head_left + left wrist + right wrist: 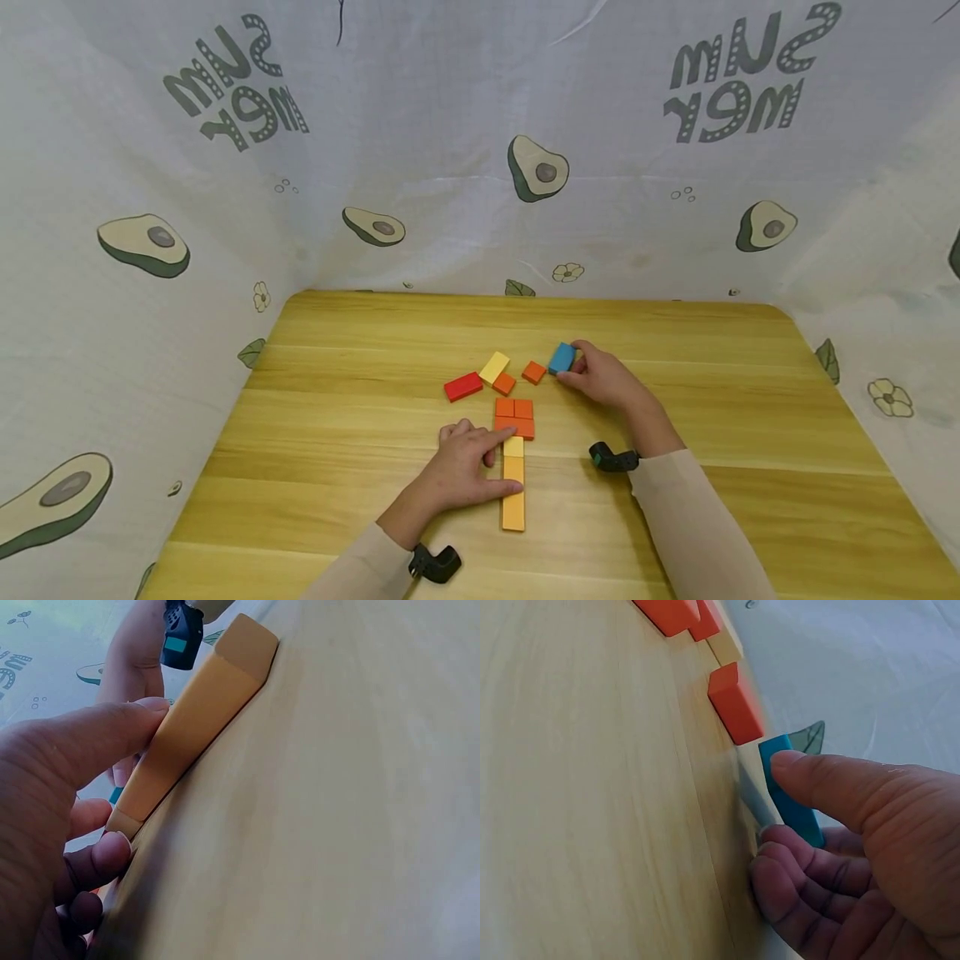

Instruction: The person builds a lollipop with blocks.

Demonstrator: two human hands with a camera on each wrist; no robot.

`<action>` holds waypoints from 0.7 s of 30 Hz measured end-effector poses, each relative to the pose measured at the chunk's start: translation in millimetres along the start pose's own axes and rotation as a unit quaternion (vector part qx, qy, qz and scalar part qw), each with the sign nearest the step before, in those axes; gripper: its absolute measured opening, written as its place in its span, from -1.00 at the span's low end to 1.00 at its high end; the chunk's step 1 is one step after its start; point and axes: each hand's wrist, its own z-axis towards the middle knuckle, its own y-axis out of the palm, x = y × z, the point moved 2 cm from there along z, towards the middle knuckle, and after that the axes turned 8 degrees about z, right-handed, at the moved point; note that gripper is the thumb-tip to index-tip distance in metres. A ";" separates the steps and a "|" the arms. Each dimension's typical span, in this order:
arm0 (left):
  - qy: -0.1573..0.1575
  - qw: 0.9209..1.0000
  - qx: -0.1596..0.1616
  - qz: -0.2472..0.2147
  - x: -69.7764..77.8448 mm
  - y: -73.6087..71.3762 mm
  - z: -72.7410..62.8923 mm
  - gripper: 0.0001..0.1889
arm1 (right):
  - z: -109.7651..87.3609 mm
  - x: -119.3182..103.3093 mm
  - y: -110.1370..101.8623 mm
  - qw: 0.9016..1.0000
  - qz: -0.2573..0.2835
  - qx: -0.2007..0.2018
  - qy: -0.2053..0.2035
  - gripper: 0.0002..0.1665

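Note:
My right hand [606,379] pinches a blue rectangular block [562,358] between thumb and fingers at the back of the table; the right wrist view shows the thumb on one end of it. My left hand [467,462] lies beside a row of flat blocks, its index finger reaching over a long orange block [525,428] and its thumb over the yellow-orange strip [513,508]. A short pale yellow block [513,447] sits between those two. Two small orange square blocks [505,407] adjoin the far side of the long orange block.
Behind the row lie a red block [463,387], a yellow block [494,367] touching an orange square block [504,383], and another orange square block [534,372] near the blue one. The wooden table [300,450] meets a printed cloth [450,167] at its back and sides.

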 end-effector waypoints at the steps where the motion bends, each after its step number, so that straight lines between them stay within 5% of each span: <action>1: 0.000 1.000 0.000 0.001 -0.1 0.1 -0.3 -0.20 | -1.0 -0.1 0.0 1.000 0.002 -0.001 0.001 -0.16; 21: -0.003 1.000 0.003 0.004 1.4 -1.7 -0.7 -0.22 | -31.7 -3.9 7.4 0.996 0.026 -0.070 -0.048 -0.26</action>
